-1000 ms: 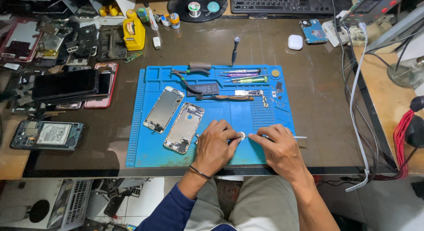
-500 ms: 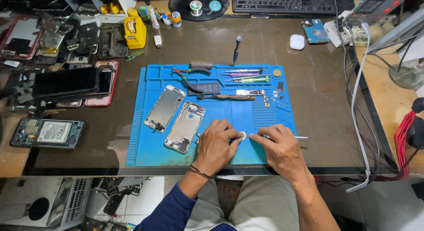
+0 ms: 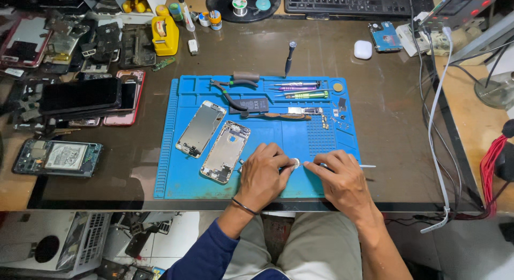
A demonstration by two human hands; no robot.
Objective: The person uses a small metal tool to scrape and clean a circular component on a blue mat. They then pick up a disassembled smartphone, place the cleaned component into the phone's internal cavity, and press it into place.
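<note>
My left hand (image 3: 263, 175) rests on the blue work mat (image 3: 182, 178), its fingers pinching a small white round part (image 3: 295, 162). My right hand (image 3: 340, 181) lies just right of it and grips a thin tool (image 3: 367, 166) whose tip points at the white part. Left of my hands lie two opened phone pieces: a rear housing (image 3: 225, 151) and a screen panel (image 3: 201, 128), both flat on the mat.
Pliers (image 3: 227, 92), several screwdrivers (image 3: 300, 90) and a dark battery (image 3: 256, 105) lie along the mat's far part. Stacked phones and parts (image 3: 80, 98) crowd the left of the table. A keyboard (image 3: 348, 1), a white earbud case (image 3: 363, 49) and cables (image 3: 436, 124) are to the right.
</note>
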